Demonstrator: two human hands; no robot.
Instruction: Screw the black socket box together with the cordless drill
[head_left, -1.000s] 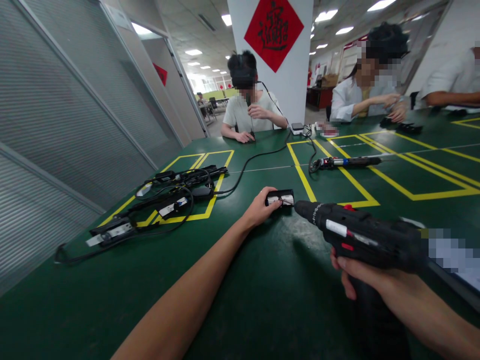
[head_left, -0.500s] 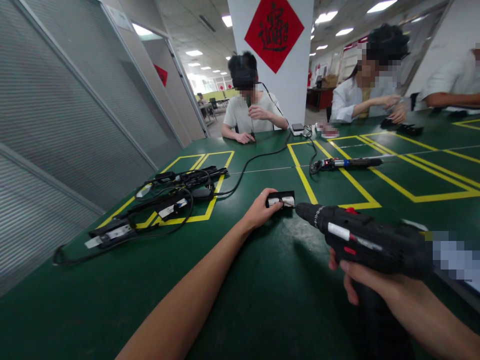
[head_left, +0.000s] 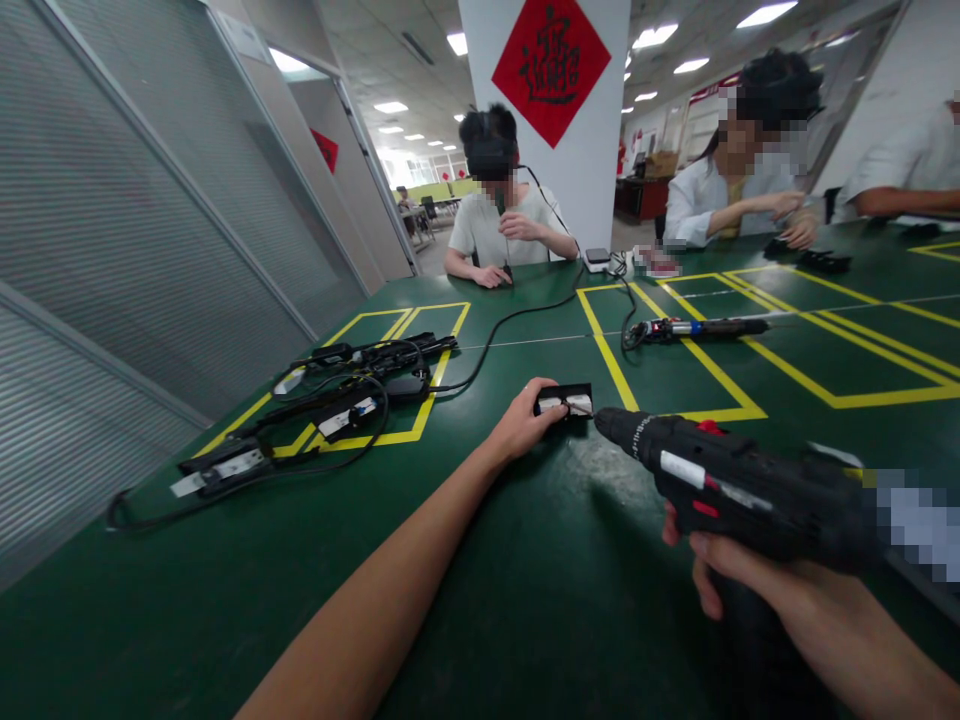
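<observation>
My left hand [head_left: 527,418] is closed on a small black block with a white face [head_left: 579,404], which it steadies on the green table. My right hand [head_left: 742,570] grips the handle of a black cordless drill [head_left: 720,478] with red buttons. The drill lies nearly level, its chuck pointing left at the block. A thin bit reaches from the chuck to the block's white face; whether its tip sits in a screw is too small to tell.
Black devices with tangled cables [head_left: 360,390] lie on the left inside yellow tape [head_left: 420,420]. A cabled rod-shaped tool [head_left: 697,328] lies beyond the drill. A person [head_left: 495,215] sits opposite; two more people sit at the right. A pixelated object lies at the right edge.
Both hands, the block and the drill keep nearly the same pose. The whole view has shifted very slightly.
</observation>
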